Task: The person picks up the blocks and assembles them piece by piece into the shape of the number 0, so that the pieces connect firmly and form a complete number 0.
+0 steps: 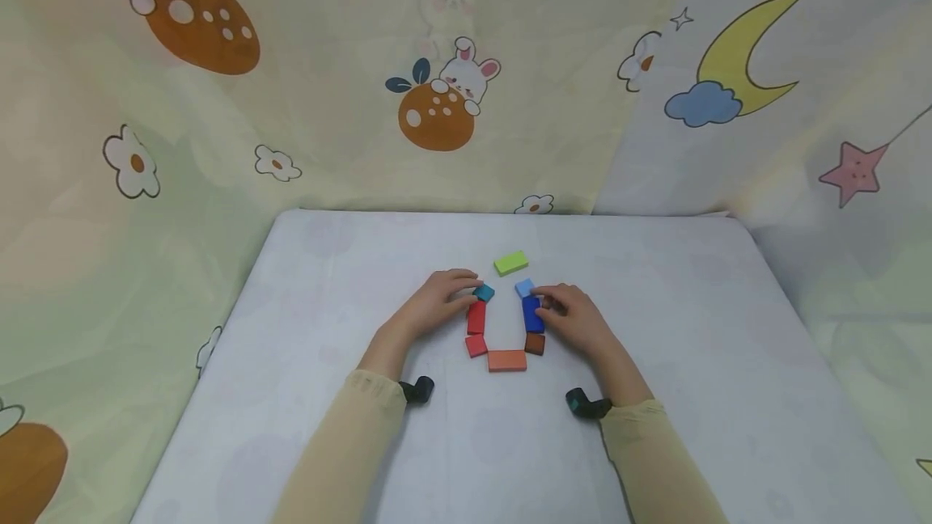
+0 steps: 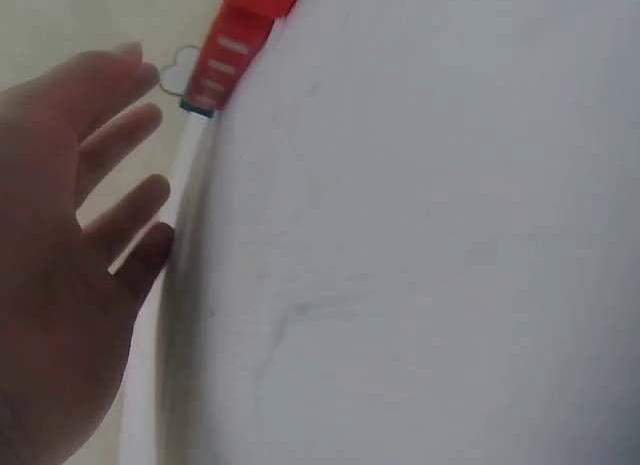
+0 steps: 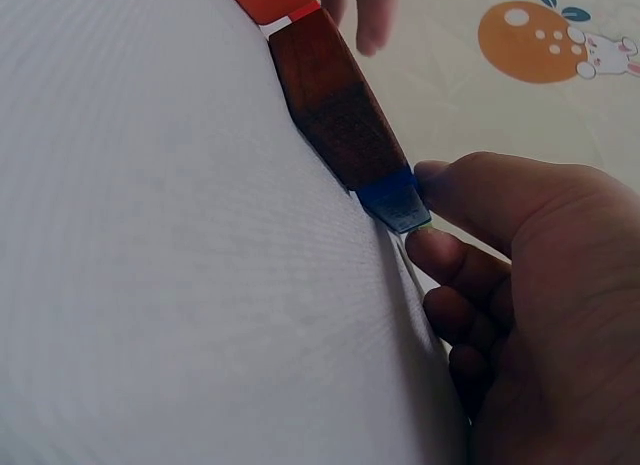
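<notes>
In the head view my left hand (image 1: 439,300) is beside a teal block (image 1: 484,293) and the longer red block (image 1: 476,318). Its fingers look loosely extended and stand apart from the blocks in the left wrist view (image 2: 70,215). Opposite, my right hand (image 1: 575,318) has its fingertips at a light blue block (image 1: 524,288) and a dark blue block (image 1: 533,315). Seen from the right wrist, thumb and index finger come up to the blue end of the row; whether they pinch it is unclear.
A small red block (image 1: 476,345), an orange block (image 1: 506,361) and a brown block (image 1: 535,344) continue the U-shaped outline on the white table (image 1: 335,257). Farther back lies a lime green block (image 1: 511,263). A printed cloth (image 1: 328,87) hangs behind the table.
</notes>
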`<state>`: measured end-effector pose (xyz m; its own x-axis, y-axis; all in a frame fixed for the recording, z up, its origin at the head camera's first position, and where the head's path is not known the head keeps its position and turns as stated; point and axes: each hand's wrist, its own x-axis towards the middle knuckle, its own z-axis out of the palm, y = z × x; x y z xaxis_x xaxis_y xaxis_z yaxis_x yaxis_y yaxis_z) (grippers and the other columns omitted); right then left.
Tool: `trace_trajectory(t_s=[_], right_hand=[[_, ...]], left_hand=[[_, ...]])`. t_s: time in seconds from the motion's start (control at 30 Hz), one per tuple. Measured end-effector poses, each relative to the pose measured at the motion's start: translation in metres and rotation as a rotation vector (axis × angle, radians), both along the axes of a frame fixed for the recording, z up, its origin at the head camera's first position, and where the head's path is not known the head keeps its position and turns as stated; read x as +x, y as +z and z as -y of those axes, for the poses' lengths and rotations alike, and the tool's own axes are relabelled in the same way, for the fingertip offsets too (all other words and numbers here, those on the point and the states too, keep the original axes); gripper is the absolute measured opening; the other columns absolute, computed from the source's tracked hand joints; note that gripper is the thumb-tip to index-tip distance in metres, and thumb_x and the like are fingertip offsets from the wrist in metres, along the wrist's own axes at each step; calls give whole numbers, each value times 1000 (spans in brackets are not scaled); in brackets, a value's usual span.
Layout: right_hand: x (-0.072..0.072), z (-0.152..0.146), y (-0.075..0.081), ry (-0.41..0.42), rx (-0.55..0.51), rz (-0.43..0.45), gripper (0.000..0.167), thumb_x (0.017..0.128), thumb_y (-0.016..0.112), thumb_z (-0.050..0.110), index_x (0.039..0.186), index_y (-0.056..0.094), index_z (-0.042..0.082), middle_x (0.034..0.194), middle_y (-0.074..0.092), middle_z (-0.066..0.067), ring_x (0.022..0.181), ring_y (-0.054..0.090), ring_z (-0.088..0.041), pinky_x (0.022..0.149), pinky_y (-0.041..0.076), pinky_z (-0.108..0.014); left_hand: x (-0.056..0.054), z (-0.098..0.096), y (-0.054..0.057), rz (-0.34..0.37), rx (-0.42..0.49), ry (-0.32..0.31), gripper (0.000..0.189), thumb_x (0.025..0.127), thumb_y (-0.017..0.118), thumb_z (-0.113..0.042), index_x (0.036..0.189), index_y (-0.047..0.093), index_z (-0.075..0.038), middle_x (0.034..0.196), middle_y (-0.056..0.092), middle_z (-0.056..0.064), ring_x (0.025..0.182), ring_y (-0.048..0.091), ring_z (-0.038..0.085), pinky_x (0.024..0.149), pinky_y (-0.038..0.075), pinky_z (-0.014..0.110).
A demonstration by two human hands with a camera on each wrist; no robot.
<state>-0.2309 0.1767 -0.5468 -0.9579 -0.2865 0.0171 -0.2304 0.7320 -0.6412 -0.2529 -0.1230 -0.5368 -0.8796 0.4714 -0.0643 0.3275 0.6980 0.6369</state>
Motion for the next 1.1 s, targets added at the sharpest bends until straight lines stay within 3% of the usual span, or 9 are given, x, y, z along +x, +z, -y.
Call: trace_trajectory(t_s=[0.2, 0.33, 0.67, 0.9, 1.1], right_hand=[[0, 1, -4, 5, 4, -19, 36, 94, 67, 27, 130, 63, 22, 97, 61, 3, 93, 48, -17, 85, 41, -37], [1, 2, -5, 15, 5, -27, 36, 94, 67, 27, 130, 63, 21, 97, 60, 3, 94, 48, -17, 85, 42, -37], [0, 4, -3, 15, 9, -22, 37, 94, 66, 28, 130, 63, 22, 97, 60, 3, 94, 48, -17, 85, 41, -37], [0, 6, -2, 12, 1, -16, 37, 94, 67, 28, 130, 63, 22, 97, 60, 2, 94, 48, -18, 85, 42, -37], [-7, -1, 13, -34, -33, 72, 37, 98, 60, 31, 135, 58, 25, 107, 58, -2, 96, 51, -20, 83, 46, -36]], left_hand=[[22, 5, -6, -156, -34, -60, 42, 101, 52, -39, 143, 52, -33, 154, 43, -12, 145, 34, 19, 117, 32, 46], [30, 7, -13, -213, -85, -77, 44, 102, 52, -38, 146, 48, -35, 155, 41, -15, 146, 33, 23, 117, 31, 50], [33, 10, -17, -255, -128, -103, 41, 101, 53, -40, 142, 52, -37, 153, 42, -18, 144, 36, 26, 117, 31, 51], [33, 11, -20, -259, -140, -85, 42, 101, 52, -41, 143, 50, -39, 154, 41, -20, 145, 35, 23, 117, 32, 49], [34, 7, -22, -257, -138, -82, 42, 102, 51, -42, 143, 49, -40, 154, 40, -20, 145, 33, 21, 118, 30, 47]])
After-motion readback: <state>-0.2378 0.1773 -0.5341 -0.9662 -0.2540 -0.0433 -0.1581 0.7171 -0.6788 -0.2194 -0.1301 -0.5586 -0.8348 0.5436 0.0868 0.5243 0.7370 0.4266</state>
